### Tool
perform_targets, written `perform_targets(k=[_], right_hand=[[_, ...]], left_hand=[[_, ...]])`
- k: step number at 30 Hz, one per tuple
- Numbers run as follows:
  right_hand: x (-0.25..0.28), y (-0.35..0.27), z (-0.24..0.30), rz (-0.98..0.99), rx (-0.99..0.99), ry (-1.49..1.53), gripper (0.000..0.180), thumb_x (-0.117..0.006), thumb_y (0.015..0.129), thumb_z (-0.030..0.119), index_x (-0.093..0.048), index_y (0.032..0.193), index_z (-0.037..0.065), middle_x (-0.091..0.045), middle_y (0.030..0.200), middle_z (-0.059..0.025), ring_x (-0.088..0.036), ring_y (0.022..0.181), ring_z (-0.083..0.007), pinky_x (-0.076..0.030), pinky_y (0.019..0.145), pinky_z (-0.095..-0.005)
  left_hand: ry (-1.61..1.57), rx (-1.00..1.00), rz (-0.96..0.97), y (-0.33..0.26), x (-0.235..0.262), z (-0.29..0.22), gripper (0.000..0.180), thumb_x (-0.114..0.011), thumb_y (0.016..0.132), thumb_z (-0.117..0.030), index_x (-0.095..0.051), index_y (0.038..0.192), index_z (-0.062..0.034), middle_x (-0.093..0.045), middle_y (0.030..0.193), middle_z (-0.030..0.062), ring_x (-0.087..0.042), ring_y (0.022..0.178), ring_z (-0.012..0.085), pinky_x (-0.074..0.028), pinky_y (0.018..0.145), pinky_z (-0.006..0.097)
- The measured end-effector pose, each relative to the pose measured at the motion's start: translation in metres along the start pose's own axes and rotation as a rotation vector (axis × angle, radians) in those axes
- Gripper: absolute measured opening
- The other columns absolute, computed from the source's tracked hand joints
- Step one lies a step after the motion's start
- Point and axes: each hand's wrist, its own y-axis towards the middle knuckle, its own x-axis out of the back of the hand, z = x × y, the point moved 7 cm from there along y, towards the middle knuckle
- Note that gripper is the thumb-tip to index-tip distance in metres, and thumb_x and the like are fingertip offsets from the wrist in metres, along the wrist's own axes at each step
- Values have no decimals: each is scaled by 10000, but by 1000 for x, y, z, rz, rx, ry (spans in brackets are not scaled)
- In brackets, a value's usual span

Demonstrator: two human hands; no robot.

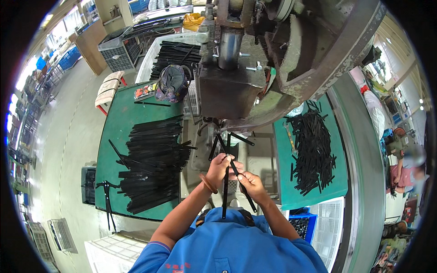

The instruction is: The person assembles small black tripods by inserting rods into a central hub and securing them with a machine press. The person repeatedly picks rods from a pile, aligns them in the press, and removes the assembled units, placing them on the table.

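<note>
My left hand [217, 169], with a brown band at the wrist, pinches a joined or crossed pair of black flat strips [225, 193] near where they meet. My right hand [251, 185] grips the slanting strip [247, 198] lower down, its thumb along the strip. The strips' upper ends reach up below the head of a heavy metal press [225, 93]; whether they touch its tooling is hidden. Short black pieces [241, 139] stick out beside the tooling. A pile of long black strips [152, 166] lies left of my hands, and a heap of shorter ones [313, 152] lies right.
Green tables [111, 136] flank me on both sides. A patterned bag [172, 84] sits at the left table's back, before a white crate [152, 53] of strips. Pliers-like long-handled tool [107, 200] hangs at the left table's front edge. A blue bin [311, 226] stands low right; another person [403, 173] sits far right.
</note>
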Motion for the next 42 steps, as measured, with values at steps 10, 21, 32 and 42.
perform_targets(k=[10,21,32,42], right_hand=[[-10,-4,-23,-187,32,-69,172,-553,931,164,-577,815,40,-493,609,51,-406,516,-17,-329,464,-194],[-14,-7,-7,-182,-49,-63,206,-547,938,194,-569,787,55,-484,603,61,-403,527,-16,-333,467,-198],[-14,-7,8,-100,109,-75,172,-542,941,192,-603,885,42,-511,619,67,-413,524,-1,-347,464,-190],[-116,-6,11,277,481,-756,252,-583,866,264,-565,1047,89,-632,845,-164,-610,704,-366,-480,575,-431]], left_hand=[[-90,-3,40,-6,10,4,269,-458,964,-261,-469,1122,-45,-620,1068,179,-636,939,299,-555,673,396],[-59,14,-24,-7,5,0,283,-483,952,-249,-443,1111,-18,-618,1048,206,-638,927,302,-558,644,392],[48,-141,-15,-26,-14,-30,245,-401,978,-223,-429,1089,-6,-639,1000,190,-662,845,242,-551,573,303],[-79,-321,-334,-76,99,-4,340,-489,935,-137,-458,1247,-5,-578,889,53,-536,672,115,-475,611,261]])
